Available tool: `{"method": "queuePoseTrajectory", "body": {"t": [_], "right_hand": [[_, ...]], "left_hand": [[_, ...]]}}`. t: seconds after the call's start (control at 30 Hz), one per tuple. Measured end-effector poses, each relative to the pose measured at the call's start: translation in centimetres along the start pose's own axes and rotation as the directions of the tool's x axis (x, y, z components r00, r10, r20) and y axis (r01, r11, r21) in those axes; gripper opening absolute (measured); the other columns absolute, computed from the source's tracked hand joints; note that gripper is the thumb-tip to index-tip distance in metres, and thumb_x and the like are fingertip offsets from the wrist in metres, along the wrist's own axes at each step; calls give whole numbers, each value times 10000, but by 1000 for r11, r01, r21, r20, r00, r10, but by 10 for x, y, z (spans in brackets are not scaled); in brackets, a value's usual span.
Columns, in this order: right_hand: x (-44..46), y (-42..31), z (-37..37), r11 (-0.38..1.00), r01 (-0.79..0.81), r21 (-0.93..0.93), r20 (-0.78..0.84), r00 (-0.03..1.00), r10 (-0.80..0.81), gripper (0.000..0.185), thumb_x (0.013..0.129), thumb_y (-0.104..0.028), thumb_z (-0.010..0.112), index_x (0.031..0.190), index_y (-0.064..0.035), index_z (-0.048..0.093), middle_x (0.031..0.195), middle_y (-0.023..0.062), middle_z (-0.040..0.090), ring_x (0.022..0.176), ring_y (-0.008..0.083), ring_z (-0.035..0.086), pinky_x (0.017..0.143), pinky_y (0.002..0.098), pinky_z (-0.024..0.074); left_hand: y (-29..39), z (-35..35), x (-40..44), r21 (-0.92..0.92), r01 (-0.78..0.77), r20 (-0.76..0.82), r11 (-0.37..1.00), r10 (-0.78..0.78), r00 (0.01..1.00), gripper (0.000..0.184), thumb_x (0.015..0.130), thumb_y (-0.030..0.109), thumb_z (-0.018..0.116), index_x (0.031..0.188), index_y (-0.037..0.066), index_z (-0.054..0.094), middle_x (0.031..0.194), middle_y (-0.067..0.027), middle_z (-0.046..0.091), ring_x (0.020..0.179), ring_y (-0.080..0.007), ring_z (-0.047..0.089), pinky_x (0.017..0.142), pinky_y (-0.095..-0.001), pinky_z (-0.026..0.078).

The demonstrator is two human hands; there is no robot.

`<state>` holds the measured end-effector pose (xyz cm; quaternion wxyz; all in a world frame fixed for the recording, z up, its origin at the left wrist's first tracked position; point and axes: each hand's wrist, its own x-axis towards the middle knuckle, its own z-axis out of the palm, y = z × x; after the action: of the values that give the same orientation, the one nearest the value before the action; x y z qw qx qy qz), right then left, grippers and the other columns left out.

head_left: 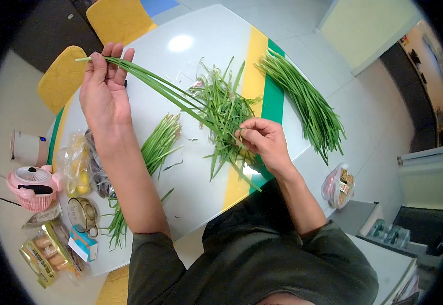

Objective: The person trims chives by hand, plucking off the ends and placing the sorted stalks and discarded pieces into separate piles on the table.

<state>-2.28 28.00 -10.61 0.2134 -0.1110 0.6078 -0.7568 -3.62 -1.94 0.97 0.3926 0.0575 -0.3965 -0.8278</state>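
Nearest, the right hand (264, 145) had thumb and forefinger tips together at the near side of a tangled green heap (226, 96); whether a strand was pinched there I could not tell. A smaller bunch of green stems (163, 142) lay on the white table (196, 178) to the left of those fingers, beside the left forearm. To their right, a large, neat green bundle (303, 101) slanted across the table's edge stripes. The long green stalks (153, 81) stretched above the table from over the heap to the left hand (105, 86), whose thumb and forefinger were clamped on them near the pale end, other fingers raised. Beyond those fingers stood a yellow chair (117, 23).
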Motion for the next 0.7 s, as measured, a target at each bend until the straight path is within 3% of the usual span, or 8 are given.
{"method": "queuePoseTrajectory", "body": {"t": [0.27,0.37,0.47,0.57,0.7], "right_hand": [[-3,14,-11,990,64,-128,26,998,-61,125,863,5,582,934,37,680,806,50,684,717,89,593,672,241,476],[-9,10,-14,998,-14,-59,66,998,18,211,846,12,586,1020,44,701,851,72,710,718,82,587,679,232,477],[-13,-5,1,998,54,-42,82,995,-50,271,861,-1,560,1083,53,706,877,114,727,622,51,508,543,176,372],[-15,-15,-2,1000,-23,14,198,980,20,355,861,-74,581,1177,45,691,974,132,749,704,69,572,580,196,423],[-19,-21,4,993,-52,104,240,970,25,344,898,-130,583,1166,59,688,940,138,745,680,77,552,559,198,400]], "left_hand": [[0,-3,3,13,-22,2,1000,22,1000,159,1047,94,514,1110,-48,481,1115,-209,622,1078,-295,648,988,-511,592],[6,-13,12,11,-40,4,999,40,999,174,1050,106,511,1121,-47,472,1132,-206,614,1092,-294,643,992,-511,590],[8,-12,12,9,-36,-7,999,36,999,195,1049,118,513,1134,-49,463,1148,-206,605,1094,-294,643,994,-510,590],[8,-10,11,10,-35,10,999,35,999,211,1047,123,519,1147,-52,456,1150,-207,602,1091,-298,644,993,-508,592],[7,-9,8,-26,-24,19,999,24,1000,212,1045,118,523,1150,-55,458,1141,-209,606,1087,-304,645,987,-506,597]]}}
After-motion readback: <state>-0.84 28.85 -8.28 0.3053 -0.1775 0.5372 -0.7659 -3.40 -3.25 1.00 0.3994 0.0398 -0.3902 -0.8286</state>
